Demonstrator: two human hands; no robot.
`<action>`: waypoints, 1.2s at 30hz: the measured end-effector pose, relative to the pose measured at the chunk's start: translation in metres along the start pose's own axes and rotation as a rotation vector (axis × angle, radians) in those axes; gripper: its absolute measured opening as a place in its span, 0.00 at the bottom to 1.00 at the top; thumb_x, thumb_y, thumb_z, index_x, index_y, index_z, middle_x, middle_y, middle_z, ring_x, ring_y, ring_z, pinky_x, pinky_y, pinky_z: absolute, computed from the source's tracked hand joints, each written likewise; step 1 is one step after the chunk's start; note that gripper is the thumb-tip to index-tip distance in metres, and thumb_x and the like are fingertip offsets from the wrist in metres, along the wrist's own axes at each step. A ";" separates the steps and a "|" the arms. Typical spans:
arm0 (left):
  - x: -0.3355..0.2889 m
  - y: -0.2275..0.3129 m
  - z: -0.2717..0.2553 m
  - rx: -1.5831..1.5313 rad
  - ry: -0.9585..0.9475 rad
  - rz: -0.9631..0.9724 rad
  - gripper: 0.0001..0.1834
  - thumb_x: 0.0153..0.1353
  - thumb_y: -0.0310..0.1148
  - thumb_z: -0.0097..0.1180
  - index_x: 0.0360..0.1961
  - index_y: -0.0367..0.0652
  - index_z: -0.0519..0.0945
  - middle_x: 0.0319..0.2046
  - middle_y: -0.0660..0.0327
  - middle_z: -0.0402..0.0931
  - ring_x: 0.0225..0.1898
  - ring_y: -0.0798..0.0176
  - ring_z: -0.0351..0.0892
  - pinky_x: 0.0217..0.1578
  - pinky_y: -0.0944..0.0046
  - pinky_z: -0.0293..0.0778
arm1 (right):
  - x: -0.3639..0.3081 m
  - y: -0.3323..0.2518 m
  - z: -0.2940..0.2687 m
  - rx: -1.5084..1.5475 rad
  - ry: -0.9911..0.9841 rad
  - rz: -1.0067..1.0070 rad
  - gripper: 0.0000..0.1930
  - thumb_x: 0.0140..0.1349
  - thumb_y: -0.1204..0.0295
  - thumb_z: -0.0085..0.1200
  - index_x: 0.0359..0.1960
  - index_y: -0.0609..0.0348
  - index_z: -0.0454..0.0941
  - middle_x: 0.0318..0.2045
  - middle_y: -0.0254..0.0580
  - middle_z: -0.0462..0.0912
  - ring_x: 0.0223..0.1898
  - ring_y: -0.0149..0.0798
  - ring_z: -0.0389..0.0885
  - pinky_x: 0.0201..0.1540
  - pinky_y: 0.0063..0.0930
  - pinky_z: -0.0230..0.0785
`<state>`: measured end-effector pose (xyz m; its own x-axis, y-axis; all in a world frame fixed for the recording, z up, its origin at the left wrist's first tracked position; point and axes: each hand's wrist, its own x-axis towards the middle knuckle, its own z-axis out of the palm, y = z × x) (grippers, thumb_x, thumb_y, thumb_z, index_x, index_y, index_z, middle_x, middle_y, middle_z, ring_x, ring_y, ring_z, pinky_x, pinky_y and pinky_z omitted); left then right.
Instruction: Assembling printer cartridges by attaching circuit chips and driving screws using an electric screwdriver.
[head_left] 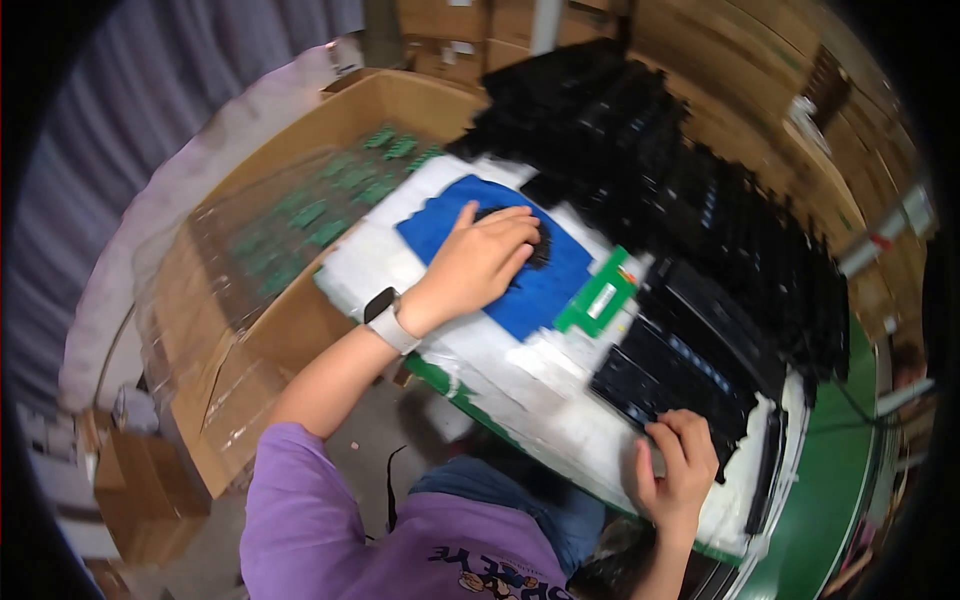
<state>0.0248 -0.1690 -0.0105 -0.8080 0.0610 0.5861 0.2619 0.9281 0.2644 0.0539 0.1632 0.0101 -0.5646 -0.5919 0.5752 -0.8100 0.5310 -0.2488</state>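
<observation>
My left hand (pixel 482 258), with a watch (pixel 388 315) on its wrist, reaches over a blue cloth (pixel 440 222). Its fingers are apart, with the tips at a pile of tiny dark pieces (pixel 543 246) too small to name. My right hand (pixel 682 465) is half curled, thumb apart from the fingers, by the near edge of a flat black plastic part (pixel 665 365). Nothing shows in its grasp. A green circuit board (pixel 600 295) with a white label lies between the cloth and the black part.
Many black plastic parts (pixel 640 150) are stacked in rows along the far side. To the left stands an open cardboard box (pixel 290 315) holding green boards (pixel 310 212) under clear plastic. White sheeting (pixel 500 365) covers the green-edged table (pixel 815 540). Cardboard boxes (pixel 450 30) stand behind.
</observation>
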 end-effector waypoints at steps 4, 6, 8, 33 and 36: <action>-0.027 -0.040 -0.051 0.229 0.168 -0.042 0.11 0.56 0.30 0.53 0.40 0.40 0.75 0.44 0.53 0.75 0.51 0.52 0.72 0.53 0.50 0.65 | 0.024 -0.024 0.025 0.109 -0.096 -0.157 0.11 0.40 0.74 0.61 0.28 0.62 0.77 0.31 0.45 0.76 0.34 0.48 0.77 0.33 0.35 0.70; -0.055 -0.084 -0.084 0.397 0.231 -0.228 0.11 0.55 0.30 0.54 0.39 0.38 0.75 0.42 0.52 0.75 0.48 0.49 0.73 0.48 0.49 0.67 | 0.032 -0.036 0.035 0.155 -0.151 -0.225 0.11 0.41 0.74 0.61 0.29 0.61 0.77 0.32 0.46 0.77 0.35 0.48 0.77 0.33 0.35 0.71; -0.099 -0.128 -0.127 0.674 0.128 -0.413 0.15 0.53 0.34 0.57 0.40 0.38 0.75 0.42 0.51 0.74 0.48 0.49 0.72 0.45 0.50 0.68 | 0.038 -0.046 0.047 0.191 -0.193 -0.264 0.12 0.41 0.74 0.61 0.30 0.61 0.77 0.32 0.46 0.77 0.36 0.48 0.77 0.34 0.35 0.71; -0.444 -0.007 -0.338 1.137 0.350 -1.168 0.12 0.50 0.34 0.61 0.24 0.39 0.72 0.21 0.52 0.73 0.26 0.45 0.75 0.26 0.52 0.68 | 0.024 -0.057 0.075 0.259 -0.253 -0.299 0.10 0.45 0.82 0.54 0.32 0.64 0.76 0.36 0.50 0.75 0.39 0.50 0.75 0.43 0.37 0.68; -0.478 0.004 -0.326 1.234 0.419 -1.500 0.12 0.50 0.39 0.60 0.28 0.41 0.77 0.26 0.50 0.78 0.31 0.43 0.78 0.31 0.50 0.73 | 0.022 -0.061 0.072 0.241 -0.251 -0.306 0.10 0.45 0.82 0.54 0.32 0.65 0.76 0.36 0.50 0.75 0.39 0.51 0.74 0.44 0.37 0.67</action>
<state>0.5840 -0.3144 -0.0396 0.2054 -0.7743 0.5985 -0.9778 -0.1369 0.1583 0.0795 0.0743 -0.0183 -0.2903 -0.8437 0.4515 -0.9424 0.1702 -0.2880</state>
